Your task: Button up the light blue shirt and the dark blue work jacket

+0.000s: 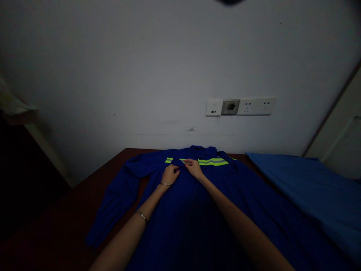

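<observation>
the blue jacket (169,214) lies spread on the surface (70,214). right hand (193,168) pinches its chest cloth; left hand (170,174) curls there, grip unclear. uneven pulling could wrinkle it.

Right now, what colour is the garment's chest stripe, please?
The stripe is yellow-green and grey, best in head view.

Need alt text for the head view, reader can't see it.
A person's left hand and right hand are at the chest of a blue long-sleeved garment, by its yellow-and-grey reflective band. The garment lies spread on a dark red surface against a pale wall, with sockets above and a lighter blue cloth to the right.
</observation>
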The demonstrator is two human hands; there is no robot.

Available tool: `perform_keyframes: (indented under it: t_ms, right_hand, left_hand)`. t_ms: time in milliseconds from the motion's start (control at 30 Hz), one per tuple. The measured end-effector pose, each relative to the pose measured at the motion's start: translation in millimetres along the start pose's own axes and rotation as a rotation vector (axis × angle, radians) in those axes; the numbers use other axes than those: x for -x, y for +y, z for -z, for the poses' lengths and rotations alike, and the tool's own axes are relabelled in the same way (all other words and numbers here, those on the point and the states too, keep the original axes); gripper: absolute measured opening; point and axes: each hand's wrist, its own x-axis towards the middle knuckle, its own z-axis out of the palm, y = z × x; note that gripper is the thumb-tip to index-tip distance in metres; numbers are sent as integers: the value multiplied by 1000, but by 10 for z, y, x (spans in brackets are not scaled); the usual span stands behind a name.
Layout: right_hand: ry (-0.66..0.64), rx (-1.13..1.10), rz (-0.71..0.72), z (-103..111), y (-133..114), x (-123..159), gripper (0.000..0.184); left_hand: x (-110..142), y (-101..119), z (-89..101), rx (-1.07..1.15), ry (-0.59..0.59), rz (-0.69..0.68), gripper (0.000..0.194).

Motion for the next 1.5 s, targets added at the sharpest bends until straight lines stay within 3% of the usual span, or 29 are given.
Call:
perform_keyframes:
  t_ms: [400,767,1233,1500]
  right_hand:
    - [8,-60,-9,-49,67,-19,30]
    - [12,-125,-36,-27,68,-33,28]
    - [-9,-162,20,-10,-33,7,29]
    - [-7,-196,-17,-20,-40,7,28]
  left_hand:
    - [-54,28,48,-153,-137,-168,21]
    - [-141,-129,-70,21,53,-183,15]
    - [-81,-40,-53,-52,105,-170,15]
    - [-60,20,-46,-4,106,-132,16]
